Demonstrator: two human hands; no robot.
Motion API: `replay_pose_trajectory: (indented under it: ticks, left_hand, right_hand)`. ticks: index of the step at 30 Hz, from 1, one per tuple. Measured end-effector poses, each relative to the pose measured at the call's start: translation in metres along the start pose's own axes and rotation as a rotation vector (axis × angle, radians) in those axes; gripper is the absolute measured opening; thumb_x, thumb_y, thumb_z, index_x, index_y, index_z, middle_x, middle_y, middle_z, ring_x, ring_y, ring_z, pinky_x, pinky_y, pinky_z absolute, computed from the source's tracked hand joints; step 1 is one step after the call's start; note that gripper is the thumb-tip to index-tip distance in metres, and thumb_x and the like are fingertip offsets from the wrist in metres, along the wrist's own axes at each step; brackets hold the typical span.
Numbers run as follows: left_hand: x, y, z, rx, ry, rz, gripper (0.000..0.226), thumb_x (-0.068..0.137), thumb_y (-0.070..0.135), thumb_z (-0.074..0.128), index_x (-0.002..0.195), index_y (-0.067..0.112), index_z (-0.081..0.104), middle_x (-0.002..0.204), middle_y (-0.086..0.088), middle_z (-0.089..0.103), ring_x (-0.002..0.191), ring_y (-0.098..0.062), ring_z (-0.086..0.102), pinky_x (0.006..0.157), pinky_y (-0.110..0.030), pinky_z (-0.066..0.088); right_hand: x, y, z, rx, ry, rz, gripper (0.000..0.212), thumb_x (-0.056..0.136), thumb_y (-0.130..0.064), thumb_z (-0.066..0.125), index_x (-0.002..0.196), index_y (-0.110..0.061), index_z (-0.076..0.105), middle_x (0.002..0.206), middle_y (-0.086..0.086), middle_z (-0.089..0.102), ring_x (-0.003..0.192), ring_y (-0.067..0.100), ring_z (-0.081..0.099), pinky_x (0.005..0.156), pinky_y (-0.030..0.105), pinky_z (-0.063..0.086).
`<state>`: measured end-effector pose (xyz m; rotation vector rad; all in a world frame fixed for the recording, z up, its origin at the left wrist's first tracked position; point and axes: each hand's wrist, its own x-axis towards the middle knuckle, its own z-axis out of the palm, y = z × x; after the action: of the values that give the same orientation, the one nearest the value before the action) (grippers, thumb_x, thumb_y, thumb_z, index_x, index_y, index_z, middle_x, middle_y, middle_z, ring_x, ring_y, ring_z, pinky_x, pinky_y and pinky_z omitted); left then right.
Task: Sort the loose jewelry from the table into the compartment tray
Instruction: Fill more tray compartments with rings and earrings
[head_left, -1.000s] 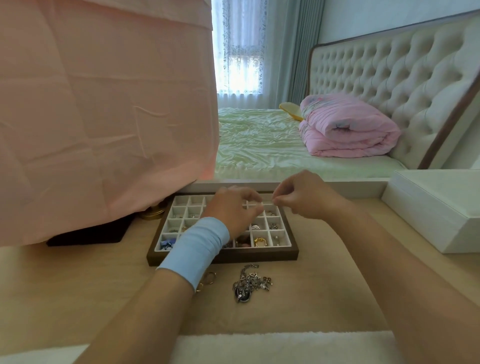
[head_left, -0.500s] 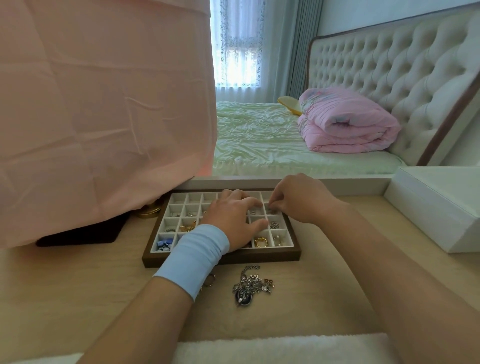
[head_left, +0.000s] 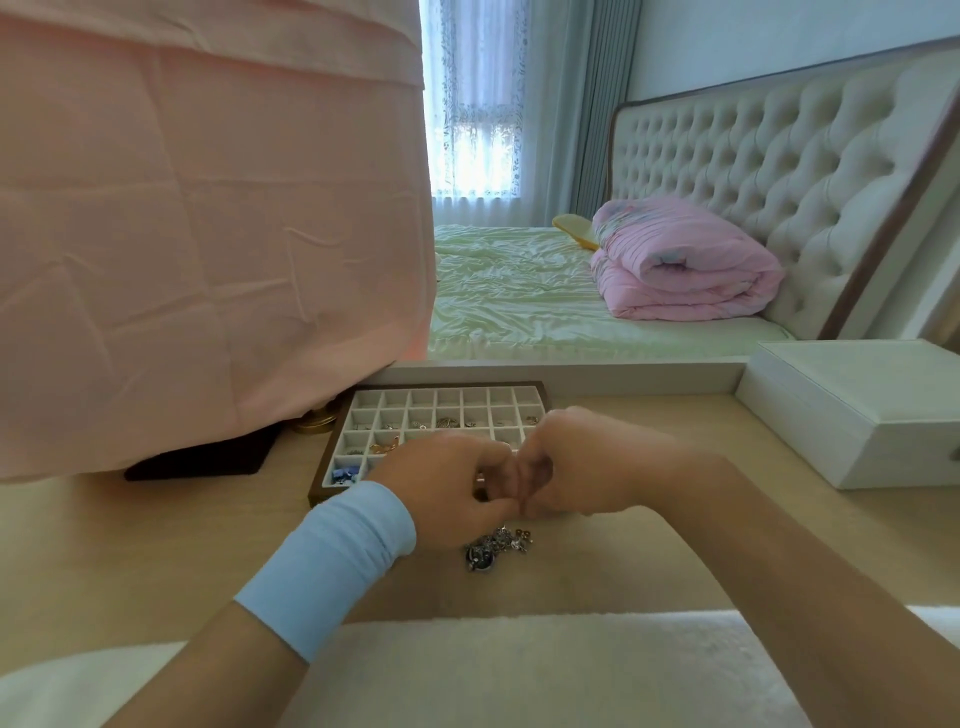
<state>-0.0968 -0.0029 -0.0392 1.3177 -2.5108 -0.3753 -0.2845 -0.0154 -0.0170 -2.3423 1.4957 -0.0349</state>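
Left hand (head_left: 452, 493), right hand (head_left: 576, 467): fingers curled, tips meeting over the near edge of the tray (head_left: 324, 457). Whether they pinch anything cannot be told.
Loose jewelry (head_left: 496, 545): tangled heap on the table (head_left: 156, 545), just near of the hands, lying left-right.
Tray: long axis left-right, several compartments filled.
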Motion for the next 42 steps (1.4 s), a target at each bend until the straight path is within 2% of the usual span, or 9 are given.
replay_pose_trajectory:
  ticks: [4,8,14,21,24,30,34,38,42]
  left_hand:
    - [-0.018,0.001,0.012,0.147,-0.044,0.022,0.015,0.084,0.045,0.065,0.097,0.037,0.066,0.095,0.018,0.057,0.089,-0.004,0.050,0.076,-0.020,0.043]
    - [-0.026,-0.003,0.014,0.122,-0.068,0.002,0.020,0.089,0.041,0.064,0.109,0.041,0.066,0.105,0.019,0.057,0.095,-0.004,0.052,0.085,-0.021,0.048]
    - [-0.029,-0.012,0.011,0.069,-0.099,-0.063,0.016,0.090,0.027,0.063,0.098,0.041,0.067,0.095,0.020,0.057,0.084,-0.002,0.056,0.074,-0.013,0.044]
    - [-0.025,-0.013,0.011,0.023,-0.118,-0.115,0.022,0.091,0.031,0.065,0.112,0.037,0.068,0.098,0.017,0.063,0.085,0.001,0.057,0.082,-0.016,0.050]
    - [-0.024,-0.013,0.010,-0.015,-0.115,-0.137,0.016,0.089,0.030,0.067,0.103,0.037,0.071,0.097,0.017,0.066,0.085,-0.001,0.059,0.085,-0.021,0.053]
    - [-0.028,-0.016,0.002,-0.074,-0.114,-0.150,0.009,0.087,0.028,0.071,0.088,0.038,0.071,0.083,0.021,0.065,0.080,0.001,0.061,0.073,-0.011,0.046]
    - [-0.029,-0.017,-0.006,-0.129,-0.089,-0.148,0.009,0.089,0.026,0.069,0.089,0.035,0.072,0.083,0.018,0.069,0.081,0.001,0.063,0.080,-0.017,0.052]
    - [-0.031,-0.020,-0.007,-0.140,-0.105,-0.153,0.006,0.088,0.027,0.069,0.088,0.033,0.072,0.084,0.014,0.070,0.081,-0.002,0.064,0.077,-0.018,0.053]
    - [-0.031,-0.021,-0.008,-0.136,-0.135,-0.173,0.005,0.091,0.028,0.066,0.088,0.032,0.068,0.082,0.011,0.069,0.077,-0.006,0.064,0.072,-0.020,0.054]
  right_hand:
    - [-0.006,-0.008,0.018,0.045,-0.070,0.026,0.013,0.081,-0.027,0.084,0.093,-0.025,0.079,0.089,-0.006,0.072,0.058,0.013,0.062,0.053,0.022,0.053]
    - [-0.008,-0.008,0.021,0.062,-0.042,0.015,0.009,0.087,-0.022,0.079,0.096,-0.025,0.081,0.082,-0.012,0.067,0.050,0.009,0.057,0.049,0.018,0.047]
    - [-0.009,0.000,0.017,0.095,-0.022,0.036,0.006,0.091,-0.023,0.074,0.087,-0.022,0.078,0.059,-0.015,0.063,0.048,0.010,0.061,0.055,0.018,0.049]
    - [-0.011,0.001,0.013,0.131,-0.028,0.011,0.004,0.090,-0.027,0.075,0.085,-0.026,0.075,0.081,-0.008,0.072,0.048,0.009,0.061,0.058,0.022,0.052]
    - [-0.011,-0.007,0.020,0.138,-0.052,0.010,0.017,0.079,-0.037,0.086,0.089,-0.026,0.078,0.072,-0.014,0.068,0.051,0.000,0.059,0.052,0.017,0.048]
    - [-0.011,-0.007,0.020,0.058,-0.040,0.003,0.010,0.081,-0.031,0.084,0.089,-0.026,0.081,0.085,-0.013,0.074,0.079,0.003,0.067,0.068,0.018,0.054]
    - [-0.012,-0.006,0.018,0.072,-0.076,-0.007,0.010,0.084,-0.028,0.082,0.094,-0.026,0.081,0.078,-0.019,0.069,0.069,-0.004,0.062,0.058,0.008,0.047]
    - [-0.007,-0.008,0.022,0.095,0.078,-0.060,0.009,0.091,-0.022,0.071,0.094,-0.025,0.079,0.071,-0.016,0.062,0.066,-0.001,0.057,0.066,0.016,0.048]
    - [-0.004,-0.011,0.029,0.072,0.090,-0.115,0.011,0.091,-0.020,0.071,0.096,-0.026,0.079,0.071,-0.014,0.060,0.065,0.000,0.055,0.070,0.020,0.052]
